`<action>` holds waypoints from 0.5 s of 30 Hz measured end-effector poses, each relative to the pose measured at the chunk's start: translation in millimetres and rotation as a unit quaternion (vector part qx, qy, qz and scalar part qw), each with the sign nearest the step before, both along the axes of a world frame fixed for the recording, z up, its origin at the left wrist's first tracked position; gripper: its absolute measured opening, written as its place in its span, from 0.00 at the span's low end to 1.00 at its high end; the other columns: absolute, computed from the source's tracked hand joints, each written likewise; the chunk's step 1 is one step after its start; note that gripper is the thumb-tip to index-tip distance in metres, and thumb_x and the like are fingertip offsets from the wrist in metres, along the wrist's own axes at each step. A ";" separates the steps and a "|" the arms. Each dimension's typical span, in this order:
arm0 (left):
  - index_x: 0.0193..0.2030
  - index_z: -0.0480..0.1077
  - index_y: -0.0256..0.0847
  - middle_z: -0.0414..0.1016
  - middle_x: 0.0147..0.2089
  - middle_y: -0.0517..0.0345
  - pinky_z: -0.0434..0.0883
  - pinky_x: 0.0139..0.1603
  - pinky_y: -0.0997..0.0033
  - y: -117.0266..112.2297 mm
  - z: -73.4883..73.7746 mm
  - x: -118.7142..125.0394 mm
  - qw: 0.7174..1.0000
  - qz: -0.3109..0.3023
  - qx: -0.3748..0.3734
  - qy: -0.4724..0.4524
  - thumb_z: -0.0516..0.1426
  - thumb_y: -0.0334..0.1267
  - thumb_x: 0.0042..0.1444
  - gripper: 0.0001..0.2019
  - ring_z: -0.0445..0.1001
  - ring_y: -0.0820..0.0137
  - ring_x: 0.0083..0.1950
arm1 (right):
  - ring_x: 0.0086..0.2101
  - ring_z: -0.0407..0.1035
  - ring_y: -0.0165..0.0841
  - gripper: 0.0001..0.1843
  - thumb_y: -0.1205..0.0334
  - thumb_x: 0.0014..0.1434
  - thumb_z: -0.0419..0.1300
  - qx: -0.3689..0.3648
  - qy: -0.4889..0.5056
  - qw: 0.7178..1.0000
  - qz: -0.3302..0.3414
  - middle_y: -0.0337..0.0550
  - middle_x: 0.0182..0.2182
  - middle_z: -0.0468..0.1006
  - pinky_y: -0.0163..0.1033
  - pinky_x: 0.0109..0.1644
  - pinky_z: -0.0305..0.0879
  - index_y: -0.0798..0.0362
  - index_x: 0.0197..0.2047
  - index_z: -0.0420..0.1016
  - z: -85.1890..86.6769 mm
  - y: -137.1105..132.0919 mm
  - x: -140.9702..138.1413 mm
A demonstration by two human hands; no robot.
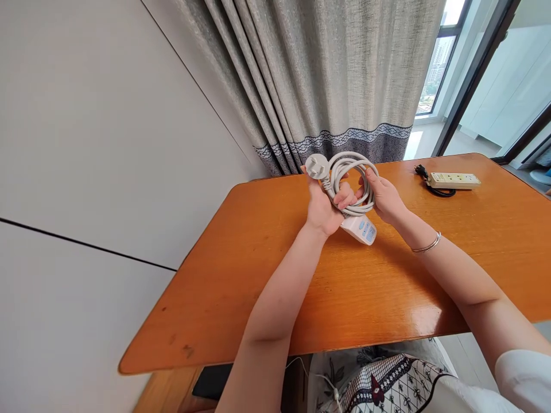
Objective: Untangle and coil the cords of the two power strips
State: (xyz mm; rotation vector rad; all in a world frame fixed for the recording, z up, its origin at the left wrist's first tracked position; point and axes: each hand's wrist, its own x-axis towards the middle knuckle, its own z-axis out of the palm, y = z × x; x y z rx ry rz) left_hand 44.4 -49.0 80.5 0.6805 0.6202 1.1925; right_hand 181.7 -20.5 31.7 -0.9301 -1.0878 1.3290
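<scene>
A white power strip (361, 229) with blue socket faces hangs below its grey-white cord (350, 160), which is wound into several loops above the table. My left hand (325, 206) is closed around the left side of the coil, near the three-pin plug (317, 166), whose prongs face me. My right hand (385, 195) pinches the right side of the loops between thumb and fingers. Part of the strip is hidden behind the coil and my left hand.
The orange-brown wooden table (241, 275) spans the view. At its far right lies a second, cream power strip (454, 180) with a black cord and plug (422, 171). A grey curtain (344, 69) hangs behind the table, and a white wall panel (86, 143) stands to the left.
</scene>
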 end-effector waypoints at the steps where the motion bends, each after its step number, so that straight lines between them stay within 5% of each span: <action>1: 0.27 0.70 0.40 0.44 0.14 0.69 0.61 0.21 0.74 -0.4 -0.9 0.7 1.000 -0.004 0.003 0.001 0.41 0.73 0.59 0.37 0.48 0.78 0.15 | 0.20 0.70 0.31 0.33 0.26 0.48 0.65 0.004 -0.002 1.000 -0.018 0.37 0.18 0.73 0.33 0.21 0.60 0.50 0.31 0.68 0.0 0.3 -0.8; 6: 0.31 0.74 0.39 0.48 0.15 0.69 0.62 0.22 0.74 0.3 -4.8 0.0 1.000 -0.007 0.016 0.006 0.47 0.73 0.57 0.35 0.52 0.78 0.16 | 0.18 0.63 0.26 0.33 0.27 0.47 0.65 0.011 -0.004 0.998 -0.058 0.36 0.17 0.70 0.33 0.21 0.55 0.51 0.27 0.68 1.6 -1.0 -3.5; 10: 0.32 0.73 0.39 0.48 0.16 0.72 0.64 0.25 0.77 2.5 -10.0 1.4 0.998 -0.001 0.043 0.039 0.63 0.55 0.58 0.19 0.55 0.80 0.17 | 0.17 0.59 0.26 0.31 0.31 0.46 0.69 -0.004 0.001 0.997 -0.071 0.32 0.15 0.65 0.34 0.21 0.53 0.50 0.24 0.64 1.3 -1.7 -4.5; 15: 0.34 0.74 0.38 0.61 0.19 0.68 0.70 0.29 0.77 5.3 -14.5 5.3 0.993 0.036 0.060 0.093 0.66 0.46 0.57 0.12 0.72 0.76 0.24 | 0.17 0.57 0.26 0.32 0.34 0.46 0.70 0.015 0.000 0.999 -0.049 0.31 0.13 0.60 0.35 0.21 0.52 0.49 0.20 0.59 3.6 -4.0 -0.9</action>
